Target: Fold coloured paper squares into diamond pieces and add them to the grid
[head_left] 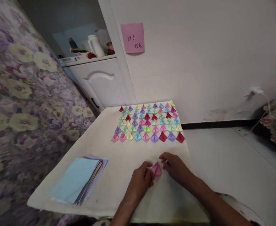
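Note:
A small pink folded paper (156,169), creased into a diamond shape, is at the front of the table. My left hand (142,175) has its fingers closed on the paper's left side. Just right of it, my right hand (173,166) hovers with curved fingers apart and nothing in them; a narrow gap separates it from the paper. Beyond both hands, several rows of small folded paper pieces (154,137) in red, pink, purple, green, blue and yellow stand on the table.
A stack of coloured paper sheets (75,179), light blue on top, lies at the left of the cream-covered table (100,144). A floral curtain (34,125) hangs at the left. Behind are a white cabinet (97,81) and a wall with a pink note (132,37).

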The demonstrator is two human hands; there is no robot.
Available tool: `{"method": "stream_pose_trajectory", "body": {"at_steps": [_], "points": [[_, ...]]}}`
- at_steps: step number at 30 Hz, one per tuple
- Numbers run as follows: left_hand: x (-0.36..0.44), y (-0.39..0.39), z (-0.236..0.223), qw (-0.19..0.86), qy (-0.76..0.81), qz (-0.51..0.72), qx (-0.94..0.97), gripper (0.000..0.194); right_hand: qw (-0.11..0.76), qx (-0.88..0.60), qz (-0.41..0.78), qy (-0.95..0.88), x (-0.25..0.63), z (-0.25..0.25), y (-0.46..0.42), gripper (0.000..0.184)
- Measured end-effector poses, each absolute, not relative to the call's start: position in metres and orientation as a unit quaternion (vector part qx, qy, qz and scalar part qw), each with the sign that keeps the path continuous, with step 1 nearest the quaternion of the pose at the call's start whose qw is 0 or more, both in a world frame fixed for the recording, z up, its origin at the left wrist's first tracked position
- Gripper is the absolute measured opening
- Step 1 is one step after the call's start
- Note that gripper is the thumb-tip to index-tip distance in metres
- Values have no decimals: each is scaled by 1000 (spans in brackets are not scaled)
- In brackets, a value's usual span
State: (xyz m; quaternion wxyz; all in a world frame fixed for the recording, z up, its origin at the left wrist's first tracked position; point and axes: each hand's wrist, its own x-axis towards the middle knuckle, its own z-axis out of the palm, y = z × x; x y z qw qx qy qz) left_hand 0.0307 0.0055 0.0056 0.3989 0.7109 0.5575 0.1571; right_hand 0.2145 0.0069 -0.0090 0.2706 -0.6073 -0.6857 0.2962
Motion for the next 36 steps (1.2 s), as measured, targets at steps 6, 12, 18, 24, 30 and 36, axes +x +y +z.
{"method": "stream_pose_trajectory", "body": {"at_steps": [6, 12, 18, 24, 30, 36], "points": [[30, 2, 22, 266, 565, 191, 757, 19, 281, -618, 280, -679, 220, -12, 10, 32], [33, -5, 33, 262, 492, 156, 815, 13, 269, -627, 275, -677, 221, -9, 10, 22], [37, -6, 28, 250, 484, 143, 826, 14, 267, -629, 271, -677, 223, -9, 11, 19], [35, -4, 17, 230, 485, 132, 833, 14, 273, -636, 254, -675, 218, -10, 12, 20], [37, 0, 24, 248, 491, 133, 825, 22, 296, -670, 215, -645, 251, -1, 24, 14], [42, -1, 41, 320, 510, 186, 776, 26, 332, -756, 148, -545, 321, -7, 47, 12]]}}
